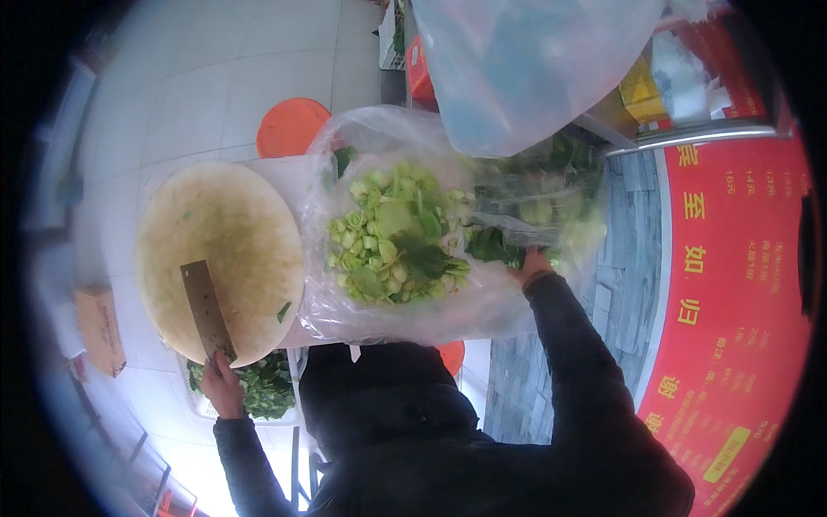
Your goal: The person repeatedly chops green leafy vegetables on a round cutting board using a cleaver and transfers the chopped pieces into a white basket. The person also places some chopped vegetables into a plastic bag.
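My left hand (223, 388) holds the handle of a cleaver (208, 310), whose broad blade lies over the near part of a round wooden chopping block (226, 200). A few green scraps cling to the blade and block. To the right, a clear plastic bag (381, 126) lies spread open under a heap of cut bok choy bases (368, 242) with some leaves. My right hand (533, 263) is at the bag's right part, against dark leafy greens (488, 245); its fingers are partly hidden, so its grip is unclear.
A white basket of cut green leaves (268, 388) stands below the block's near edge. A red-orange round stool (291, 126) is beyond the table. A large translucent plastic bag (536, 64) hangs at the upper right. A red printed sheet (717, 258) lies far right.
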### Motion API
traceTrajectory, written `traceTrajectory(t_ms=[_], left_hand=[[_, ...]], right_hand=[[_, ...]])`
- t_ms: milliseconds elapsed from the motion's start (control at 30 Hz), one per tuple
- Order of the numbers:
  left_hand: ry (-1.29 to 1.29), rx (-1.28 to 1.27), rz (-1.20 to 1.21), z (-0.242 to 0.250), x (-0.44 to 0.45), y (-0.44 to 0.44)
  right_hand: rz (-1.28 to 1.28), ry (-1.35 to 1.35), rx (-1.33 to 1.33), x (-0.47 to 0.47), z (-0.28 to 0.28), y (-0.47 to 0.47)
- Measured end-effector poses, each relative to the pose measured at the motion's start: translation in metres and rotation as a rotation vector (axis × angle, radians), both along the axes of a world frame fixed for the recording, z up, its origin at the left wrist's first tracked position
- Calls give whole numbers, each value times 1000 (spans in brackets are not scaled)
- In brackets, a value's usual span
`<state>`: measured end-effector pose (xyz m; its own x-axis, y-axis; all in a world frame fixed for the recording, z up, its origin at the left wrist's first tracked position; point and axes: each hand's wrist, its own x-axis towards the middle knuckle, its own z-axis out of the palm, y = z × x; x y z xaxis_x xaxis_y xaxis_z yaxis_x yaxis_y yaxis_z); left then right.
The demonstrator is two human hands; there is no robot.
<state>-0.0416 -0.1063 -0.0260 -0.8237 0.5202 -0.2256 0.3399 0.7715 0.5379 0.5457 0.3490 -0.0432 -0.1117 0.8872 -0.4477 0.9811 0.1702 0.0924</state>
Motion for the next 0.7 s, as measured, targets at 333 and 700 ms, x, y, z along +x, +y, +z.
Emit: traceTrajectory(t_ms=[333,700], left_hand=[[74,108,-23,-27,-7,-14],[-47,32,60,-11,-8,-7]], right_hand=[[230,-301,184,82,58,49],[142,-277,-116,68,13,8]])
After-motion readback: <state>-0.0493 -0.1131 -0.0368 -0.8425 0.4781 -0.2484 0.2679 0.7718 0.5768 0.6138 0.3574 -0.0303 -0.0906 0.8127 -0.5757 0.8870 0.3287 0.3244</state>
